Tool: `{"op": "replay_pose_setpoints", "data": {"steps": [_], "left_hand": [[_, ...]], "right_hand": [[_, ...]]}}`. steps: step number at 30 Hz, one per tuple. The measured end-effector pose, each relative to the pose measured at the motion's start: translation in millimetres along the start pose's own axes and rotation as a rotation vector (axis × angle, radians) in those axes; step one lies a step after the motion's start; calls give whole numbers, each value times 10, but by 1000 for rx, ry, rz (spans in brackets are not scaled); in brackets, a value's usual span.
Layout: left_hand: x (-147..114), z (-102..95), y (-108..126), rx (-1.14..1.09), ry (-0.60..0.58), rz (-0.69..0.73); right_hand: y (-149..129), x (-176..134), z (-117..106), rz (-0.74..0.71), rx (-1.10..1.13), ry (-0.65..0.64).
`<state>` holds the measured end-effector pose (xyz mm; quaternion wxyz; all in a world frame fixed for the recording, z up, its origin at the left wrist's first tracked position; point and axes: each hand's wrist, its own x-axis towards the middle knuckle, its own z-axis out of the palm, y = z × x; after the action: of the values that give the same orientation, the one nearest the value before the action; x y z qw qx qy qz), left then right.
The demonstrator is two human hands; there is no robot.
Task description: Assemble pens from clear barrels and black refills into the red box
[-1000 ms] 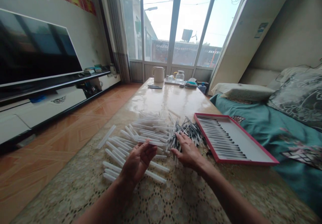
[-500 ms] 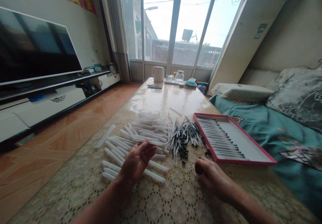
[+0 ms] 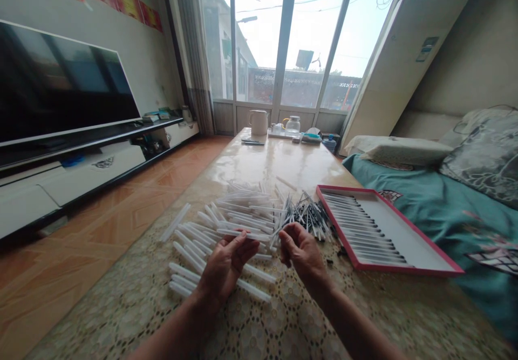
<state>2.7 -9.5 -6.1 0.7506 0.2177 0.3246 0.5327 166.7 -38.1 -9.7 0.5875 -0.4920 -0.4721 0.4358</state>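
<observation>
My left hand (image 3: 229, 263) pinches a translucent white tube (image 3: 253, 236), like a pen barrel, between thumb and fingers. The tube points right, toward my right hand (image 3: 299, 249). My right hand is closed, thumb against forefinger, just beyond the tube's right end; what it holds, if anything, I cannot make out. Many similar white tubes (image 3: 190, 255) lie loose around and beyond my left hand. Behind my right hand is a heap of thin sticks with dark ends (image 3: 311, 211), resembling pen refills. Small black pieces (image 3: 329, 263) lie beside it.
A shallow red-rimmed box (image 3: 404, 225) to the right holds a row of dark-tipped tubes. Toward the table's far end stand a pale jug (image 3: 258, 122), a glass pot (image 3: 292, 126) and a tissue pack (image 3: 311, 136). A bed with a green cover (image 3: 424, 198) borders the right side.
My right hand has moved left and away from me, from beside the small black pieces to the right end of the tube. My left hand still holds the tube. The view has shifted slightly.
</observation>
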Motion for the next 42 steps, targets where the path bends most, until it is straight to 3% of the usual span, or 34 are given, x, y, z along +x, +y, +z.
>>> {"op": "replay_pose_setpoints", "data": {"steps": [4,17,33,42], "left_hand": [[7,-13,-7,30,1,-15],[9,-26,-52,111,-59,-41],[-1,-20,-62,130,-88,-40],[-4,-15,-61,132,-112,-44]], "right_hand": [[83,-104,62,-49,7,-27],[112,-147,-49,-206,-202,-31],[138,-141,-77,-226,-209,-23],[81,-155,-64,-156,-88,7]]}}
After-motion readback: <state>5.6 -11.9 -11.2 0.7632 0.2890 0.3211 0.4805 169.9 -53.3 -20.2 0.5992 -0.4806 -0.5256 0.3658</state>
